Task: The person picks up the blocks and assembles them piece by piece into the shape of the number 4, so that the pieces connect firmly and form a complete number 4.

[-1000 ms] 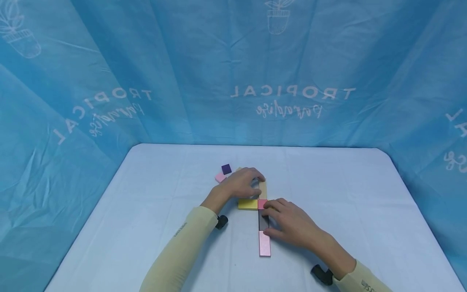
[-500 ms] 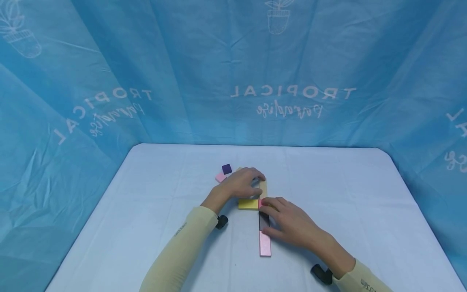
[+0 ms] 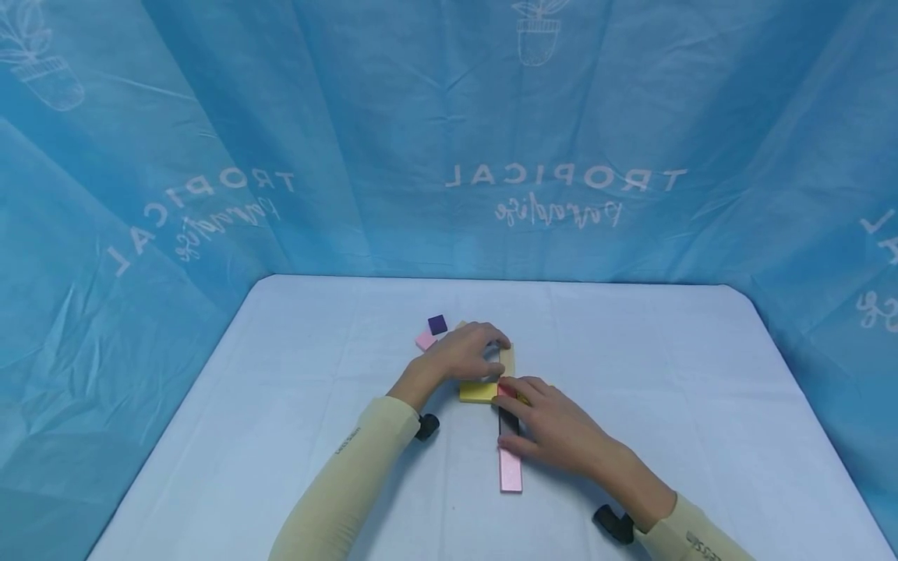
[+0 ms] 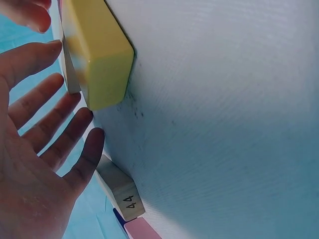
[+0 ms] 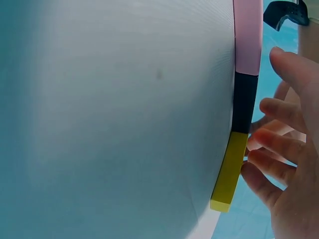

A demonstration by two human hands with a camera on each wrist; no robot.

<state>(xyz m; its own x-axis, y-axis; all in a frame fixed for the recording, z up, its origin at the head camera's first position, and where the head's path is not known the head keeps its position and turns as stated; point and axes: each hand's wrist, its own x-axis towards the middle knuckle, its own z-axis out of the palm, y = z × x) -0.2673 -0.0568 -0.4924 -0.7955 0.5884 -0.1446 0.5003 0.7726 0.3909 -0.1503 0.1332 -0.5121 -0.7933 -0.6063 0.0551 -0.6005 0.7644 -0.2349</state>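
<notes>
A line of flat blocks runs toward me: a beige block [image 3: 507, 360], a red block [image 3: 504, 389], a dark block [image 3: 509, 421] and a pink block [image 3: 510, 472]. A yellow block [image 3: 478, 392] sticks out to the left from the red one. Another yellow block [image 5: 230, 172] lies mostly under my right hand in the head view. My left hand [image 3: 464, 351] has its loosely spread fingertips at the beige block's left side. Fingertips of my right hand [image 3: 557, 427] reach over the red and dark blocks, the thumb near the pink block.
Beyond my left hand lie a purple block [image 3: 437, 324], a small pink block [image 3: 426, 340] and a partly hidden beige block [image 4: 122, 191] marked 44. A white cloth [image 3: 316, 436] covers the table. Blue printed curtains [image 3: 393, 140] surround it.
My right hand has shifted slightly left and away from me, its fingertips now covering more of the red block and the line. My left hand stays put.
</notes>
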